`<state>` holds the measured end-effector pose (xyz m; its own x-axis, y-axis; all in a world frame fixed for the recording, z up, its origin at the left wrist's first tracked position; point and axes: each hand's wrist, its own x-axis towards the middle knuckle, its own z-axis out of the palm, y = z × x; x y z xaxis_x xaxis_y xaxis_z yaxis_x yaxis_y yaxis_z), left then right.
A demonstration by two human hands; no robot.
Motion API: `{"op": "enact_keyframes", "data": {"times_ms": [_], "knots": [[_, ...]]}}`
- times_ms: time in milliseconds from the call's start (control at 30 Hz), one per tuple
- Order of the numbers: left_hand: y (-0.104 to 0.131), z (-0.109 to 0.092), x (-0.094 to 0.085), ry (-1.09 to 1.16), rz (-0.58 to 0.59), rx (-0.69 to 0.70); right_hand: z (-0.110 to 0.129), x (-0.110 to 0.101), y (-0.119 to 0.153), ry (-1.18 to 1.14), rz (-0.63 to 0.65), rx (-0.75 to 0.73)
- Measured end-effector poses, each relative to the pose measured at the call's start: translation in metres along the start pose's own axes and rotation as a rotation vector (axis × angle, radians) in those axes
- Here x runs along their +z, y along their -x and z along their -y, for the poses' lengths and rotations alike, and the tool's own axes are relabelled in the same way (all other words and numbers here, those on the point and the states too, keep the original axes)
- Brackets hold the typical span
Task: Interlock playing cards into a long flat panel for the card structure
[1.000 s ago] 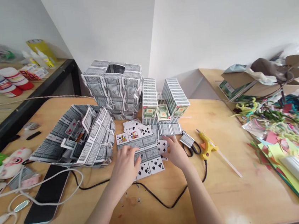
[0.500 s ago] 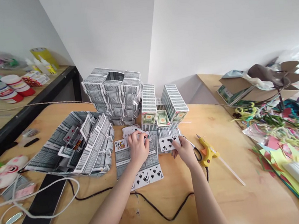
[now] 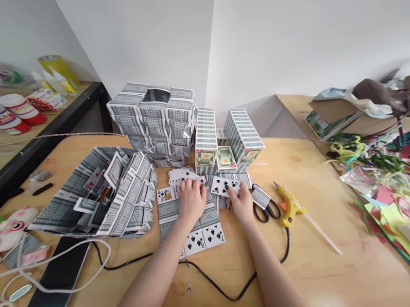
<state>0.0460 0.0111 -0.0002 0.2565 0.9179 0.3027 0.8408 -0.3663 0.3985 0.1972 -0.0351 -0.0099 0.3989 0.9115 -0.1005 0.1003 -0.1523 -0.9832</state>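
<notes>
My right hand [image 3: 241, 202] pinches a spade playing card [image 3: 220, 186], face up, between thumb and fingers. My left hand [image 3: 192, 199] is curled, fingertips down, over a sheet of overlapping grey-backed cards [image 3: 168, 215]; what lies under its fingers is hidden. A queen card [image 3: 165, 195] shows at that sheet's left, and face-up spades, among them an eight [image 3: 194, 243] and a seven [image 3: 214, 235], line its near edge. Just beyond my left hand lies a loose pile of face-up cards [image 3: 180, 174].
Black-handled scissors [image 3: 267, 212] and a yellow glue gun [image 3: 288, 206] lie to the right, its cord [image 3: 219, 288] looping in front. A card-built basket [image 3: 122, 206], a card-built box [image 3: 158, 124] and stacked card packs [image 3: 243, 137] stand behind. A phone [image 3: 55, 281] lies left.
My right hand has moved slightly left with its card, which is now tilted and closer to my left hand. The scissors' handles have come into sight. The whole view has shifted a little.
</notes>
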Motion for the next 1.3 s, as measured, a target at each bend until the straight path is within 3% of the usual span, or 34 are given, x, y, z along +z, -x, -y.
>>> {"op": "enact_keyframes", "data": {"times_ms": [267,600,1067,1300], "knots": [[-0.002,0.009,0.001,0.144,-0.087,-0.018,0.007,0.002,0.007,-0.133,-0.006,-0.006],[-0.004,0.010,0.002,0.144,-0.067,-0.026,0.004,0.003,0.010,-0.071,0.058,0.000],[-0.001,0.007,0.003,0.175,-0.104,0.033,0.004,-0.013,-0.004,-0.081,0.325,0.109],[-0.003,0.007,0.007,0.149,-0.060,0.041,0.008,-0.011,-0.006,-0.046,0.349,0.126]]}}
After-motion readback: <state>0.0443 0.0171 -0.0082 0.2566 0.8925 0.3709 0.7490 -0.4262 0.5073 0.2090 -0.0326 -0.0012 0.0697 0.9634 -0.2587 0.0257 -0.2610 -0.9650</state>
